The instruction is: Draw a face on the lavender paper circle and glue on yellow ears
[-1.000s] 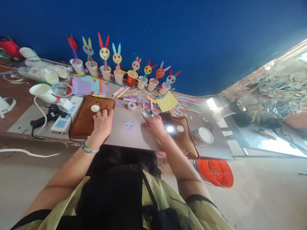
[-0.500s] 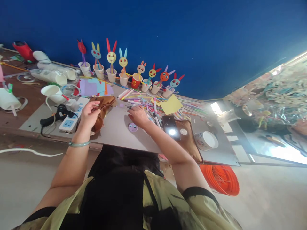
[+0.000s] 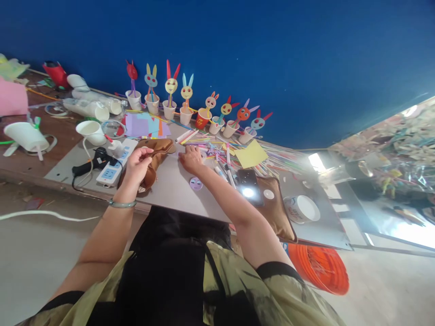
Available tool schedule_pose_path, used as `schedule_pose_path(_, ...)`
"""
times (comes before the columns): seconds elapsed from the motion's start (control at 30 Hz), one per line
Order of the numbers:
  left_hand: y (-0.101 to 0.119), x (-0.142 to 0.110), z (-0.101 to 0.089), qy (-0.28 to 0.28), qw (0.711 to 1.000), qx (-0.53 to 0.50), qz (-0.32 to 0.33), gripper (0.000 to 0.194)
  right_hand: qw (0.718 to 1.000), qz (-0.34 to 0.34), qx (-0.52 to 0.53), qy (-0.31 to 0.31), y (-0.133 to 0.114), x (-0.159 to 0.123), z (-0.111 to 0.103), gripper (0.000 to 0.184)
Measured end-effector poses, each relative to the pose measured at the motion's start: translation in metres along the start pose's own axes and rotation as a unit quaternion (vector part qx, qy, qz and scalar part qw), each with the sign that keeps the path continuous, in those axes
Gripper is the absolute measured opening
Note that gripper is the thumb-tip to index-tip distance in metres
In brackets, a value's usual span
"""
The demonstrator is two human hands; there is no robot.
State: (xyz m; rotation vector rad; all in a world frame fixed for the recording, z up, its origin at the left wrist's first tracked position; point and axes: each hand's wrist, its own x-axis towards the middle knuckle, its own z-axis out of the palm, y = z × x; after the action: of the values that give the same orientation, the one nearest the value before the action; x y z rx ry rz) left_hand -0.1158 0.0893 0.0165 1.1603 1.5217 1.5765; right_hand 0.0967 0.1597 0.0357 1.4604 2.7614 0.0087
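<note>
Eight cups stand in a row by the blue wall (image 3: 265, 54). Seven are white cups (image 3: 186, 118) and one is a red cup (image 3: 203, 121). Each cup has one paper doll (image 3: 171, 85) in it, so there are eight dolls, and each doll has two ears. One orange bucket (image 3: 340, 284) below the surface (image 3: 171, 186) has thin scraps (image 3: 321, 265) in it. There are two brown bags: the left bag (image 3: 159, 146) is by the left hand (image 3: 137, 166), and the right bag (image 3: 279, 215) is beside one phone (image 3: 252, 177) with its light on. One yellow sheet (image 3: 251, 154) lies on the pile of sticks.

The two hands are apart. The left hand is over its bag, thumb and finger close together; I cannot tell if it holds anything. The right hand (image 3: 192, 160) bends its fingers down by the paper bits. I cannot tell what they grip. One purple face (image 3: 196, 183) lies flat on the surface, just on the near side of the right hand and well apart from the left.
</note>
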Motion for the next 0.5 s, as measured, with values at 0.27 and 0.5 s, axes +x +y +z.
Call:
schedule_pose_path(0.27, 0.0, -0.005, 0.004, -0.021, 0.998, 0.055, 0.035, 0.025, 0.999, -0.041, 0.01, -0.013, -0.017, -0.027, 0.002, 0.039)
schedule_pose_path(0.5, 0.003, 0.001, -0.004, 0.022, 0.999, -0.025, -0.009, 0.02, 0.998, -0.063, 0.016, -0.014, -0.022, -0.035, 0.003, 0.04)
